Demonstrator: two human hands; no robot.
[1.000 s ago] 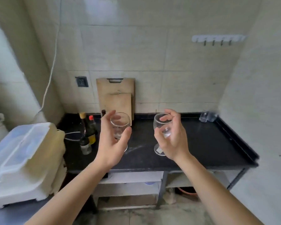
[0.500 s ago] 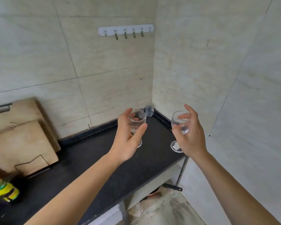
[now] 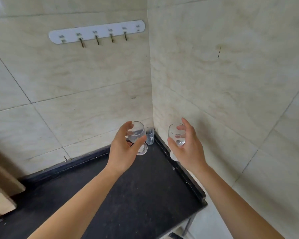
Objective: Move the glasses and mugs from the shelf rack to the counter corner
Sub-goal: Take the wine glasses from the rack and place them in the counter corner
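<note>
Black counter (image 3: 136,195) corner's nearly reached: a stemmed glass (image 3: 136,133) is gripped by the left hand (image 3: 123,150), another glass (image 3: 177,135) by the right hand (image 3: 188,150), bowls cupped upright, probably for steady set-down beside the small tumbler (image 3: 150,138).

The left hand (image 3: 123,150) hides the stem of its glass (image 3: 136,133); the right hand (image 3: 186,149) covers most of its glass's (image 3: 175,133) foot. The board (image 3: 0,187) is cut off at the left edge. The tumbler (image 3: 150,138) in the corner is partly hidden.

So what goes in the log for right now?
left hand: holds clear stemmed glass | right hand: holds second clear stemmed glass | black counter corner: small clear glass standing
</note>
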